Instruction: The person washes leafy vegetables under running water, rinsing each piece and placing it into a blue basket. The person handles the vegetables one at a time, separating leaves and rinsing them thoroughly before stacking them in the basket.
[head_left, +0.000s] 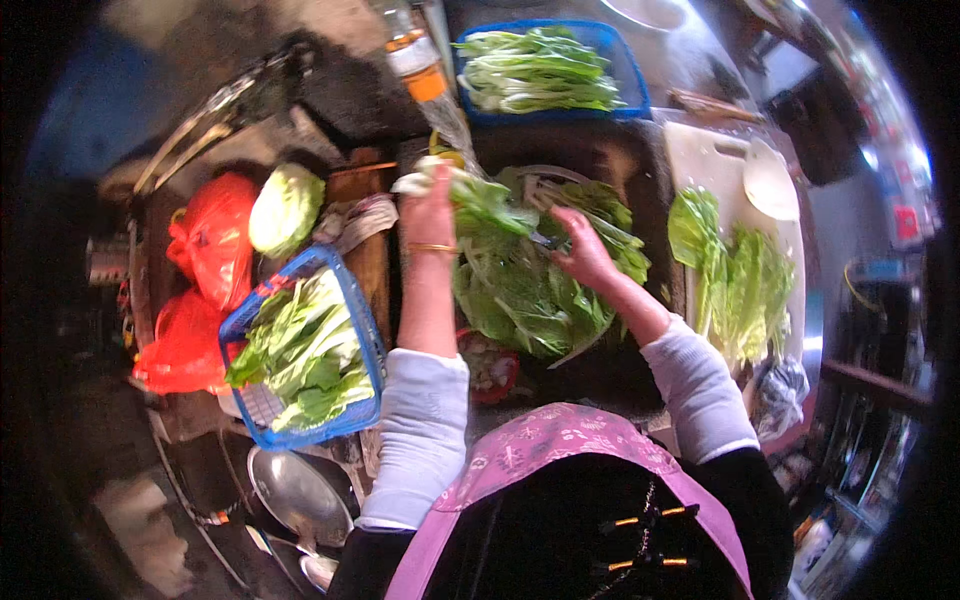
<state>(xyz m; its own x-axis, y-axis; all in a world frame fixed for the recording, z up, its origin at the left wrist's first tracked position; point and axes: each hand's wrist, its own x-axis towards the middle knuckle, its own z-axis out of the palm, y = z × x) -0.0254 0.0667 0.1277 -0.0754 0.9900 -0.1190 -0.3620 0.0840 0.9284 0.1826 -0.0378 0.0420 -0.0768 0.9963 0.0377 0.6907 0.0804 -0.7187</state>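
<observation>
My left hand (429, 206) is closed around the pale stem end of a bunch of leafy greens (491, 202), lifted at the left side of the sink (649, 165). Its leaves trail to the right over a heap of wet green leaves (517, 292) that hides most of its container. My right hand (583, 251) is over the heap's right side, its fingers among the leaves; whether they grip any is unclear. Beyond my left hand is a clear plastic bottle (424, 79) with an orange and white label, beside a yellow fitting (450, 157).
Blue baskets of greens stand behind the sink (540, 71) and at left (300, 352). Left lie a cabbage (286, 210) and red plastic bags (217, 240). At right, a white cutting board (697, 150) bears lettuce (746, 292). A red bowl (491, 367) is low in the sink.
</observation>
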